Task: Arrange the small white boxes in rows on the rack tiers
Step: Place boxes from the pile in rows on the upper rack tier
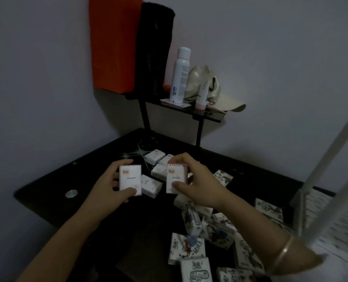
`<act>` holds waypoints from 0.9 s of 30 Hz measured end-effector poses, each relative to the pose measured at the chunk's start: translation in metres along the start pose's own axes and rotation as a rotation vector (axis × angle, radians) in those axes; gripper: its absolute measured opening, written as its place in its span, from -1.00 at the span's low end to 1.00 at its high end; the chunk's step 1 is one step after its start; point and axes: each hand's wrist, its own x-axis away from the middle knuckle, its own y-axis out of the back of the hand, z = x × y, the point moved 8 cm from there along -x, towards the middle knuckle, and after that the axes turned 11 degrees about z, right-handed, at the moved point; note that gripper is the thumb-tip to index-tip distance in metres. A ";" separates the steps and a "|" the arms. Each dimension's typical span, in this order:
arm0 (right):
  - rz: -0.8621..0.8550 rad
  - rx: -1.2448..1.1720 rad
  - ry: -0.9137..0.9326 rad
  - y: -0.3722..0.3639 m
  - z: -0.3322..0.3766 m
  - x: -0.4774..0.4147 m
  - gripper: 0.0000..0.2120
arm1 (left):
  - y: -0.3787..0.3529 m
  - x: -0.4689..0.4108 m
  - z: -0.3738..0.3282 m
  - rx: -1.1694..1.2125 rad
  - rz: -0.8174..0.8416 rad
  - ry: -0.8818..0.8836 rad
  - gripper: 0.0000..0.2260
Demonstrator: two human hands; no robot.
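Two boxes are held over the dark bench [47, 192] at mid-frame, the left box [130, 180] pinched in the left hand [108, 186], the right box [176, 178] in the right hand [199, 188]; the hands should keep them square while swinging to the rack [335, 224] at lower right.

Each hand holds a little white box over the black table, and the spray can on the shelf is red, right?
No, the head view shows the spray can is white, not red. The left hand and right hand do each hold a white box over the black table.
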 end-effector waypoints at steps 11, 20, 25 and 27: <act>-0.498 0.156 0.073 0.152 0.100 0.197 -0.82 | -0.144 0.019 -0.211 0.474 0.397 -0.386 -0.73; -1.027 0.284 0.024 0.279 0.156 0.377 -0.82 | -0.251 0.065 -0.370 0.375 0.537 -0.823 -0.77; -1.163 0.173 -0.204 0.338 0.141 0.452 -0.77 | -0.298 0.076 -0.443 0.173 0.498 -0.980 -0.76; -1.192 0.295 -0.351 0.353 0.132 0.472 -0.78 | -0.320 0.070 -0.464 0.109 0.498 -0.987 -0.76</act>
